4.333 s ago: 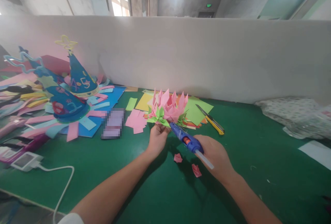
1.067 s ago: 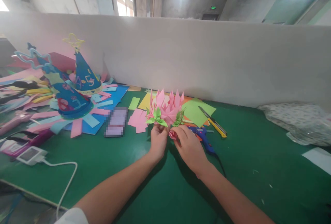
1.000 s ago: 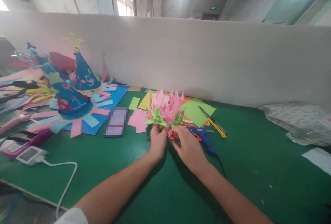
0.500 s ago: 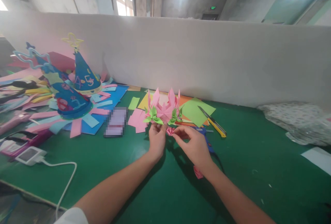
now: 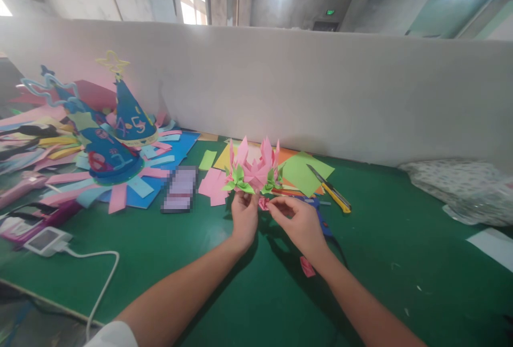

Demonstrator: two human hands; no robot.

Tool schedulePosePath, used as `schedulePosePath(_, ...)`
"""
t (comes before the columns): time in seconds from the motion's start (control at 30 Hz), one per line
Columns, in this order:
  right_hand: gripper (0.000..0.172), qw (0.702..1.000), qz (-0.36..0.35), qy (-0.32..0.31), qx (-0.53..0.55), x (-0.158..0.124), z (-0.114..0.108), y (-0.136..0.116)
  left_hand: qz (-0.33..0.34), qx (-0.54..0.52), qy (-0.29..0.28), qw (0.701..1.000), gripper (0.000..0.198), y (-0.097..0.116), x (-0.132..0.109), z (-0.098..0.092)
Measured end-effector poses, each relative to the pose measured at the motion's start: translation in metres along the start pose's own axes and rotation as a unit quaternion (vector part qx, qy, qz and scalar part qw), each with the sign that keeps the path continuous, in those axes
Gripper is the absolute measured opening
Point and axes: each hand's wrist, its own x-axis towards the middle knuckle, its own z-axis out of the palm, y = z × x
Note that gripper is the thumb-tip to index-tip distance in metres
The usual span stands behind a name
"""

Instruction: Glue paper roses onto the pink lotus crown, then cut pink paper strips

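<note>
My left hand (image 5: pixel 244 216) grips the base of a pink paper lotus (image 5: pixel 253 167) with green leaves and holds it upright above the green table (image 5: pixel 168 251). My right hand (image 5: pixel 298 221) pinches a small folded pink paper piece (image 5: pixel 263 203) just below the flower's right side. Behind my right hand lies a blue glue gun (image 5: pixel 321 220), mostly hidden. Another small pink folded piece (image 5: pixel 306 267) rests on the table under my right wrist.
Yellow utility knife (image 5: pixel 332 189) on coloured paper sheets (image 5: pixel 302 170) behind the flower. Blue party hats (image 5: pixel 116 133) and paper strips fill the left. A white charger with cable (image 5: pixel 50 240) lies at front left. A white partition wall (image 5: pixel 320 90) runs behind; patterned cloth (image 5: pixel 457 181) at right.
Over four seconds my right hand set down the glue gun and picked up a small pink piece. In the last second it lifted the piece toward the flower's underside.
</note>
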Motion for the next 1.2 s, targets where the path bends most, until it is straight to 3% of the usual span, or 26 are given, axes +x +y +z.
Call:
schedulePosePath(0.4,0.02,1.0,0.026,0.011,-0.009,0.004,0.005,0.008,0.016,0.014,-0.011,1.0,0.027,-0.001,-0.001,0.0)
schedulePosePath(0.67,0.011,0.998,0.002,0.028,-0.061,0.006,0.005,0.013,0.008,-0.002,-0.01,1.0,0.026,0.0,-0.002,0.001)
schedulePosePath(0.73,0.009,0.995,-0.039,0.03,-0.091,0.002,0.003,0.008,-0.008,-0.001,-0.006,1.0,0.026,-0.001,-0.002,0.0)
schedulePosePath(0.83,0.01,0.981,-0.152,0.017,-0.115,-0.003,-0.004,-0.009,-0.026,-0.023,-0.007,0.999,0.027,-0.001,-0.001,0.0)
schedulePosePath(0.97,0.01,0.94,-0.293,0.062,-0.161,0.006,-0.015,-0.029,-0.003,-0.057,-0.027,0.998,0.025,0.0,-0.001,0.001)
schedulePosePath(1.07,0.011,0.912,-0.334,0.081,-0.226,0.025,-0.021,-0.033,0.008,-0.053,-0.035,0.998,0.026,0.002,-0.001,0.003)
schedulePosePath(1.2,0.017,0.884,-0.361,0.027,-0.296,0.043,-0.021,-0.03,0.007,-0.053,-0.033,0.998,0.026,0.005,-0.003,0.005)
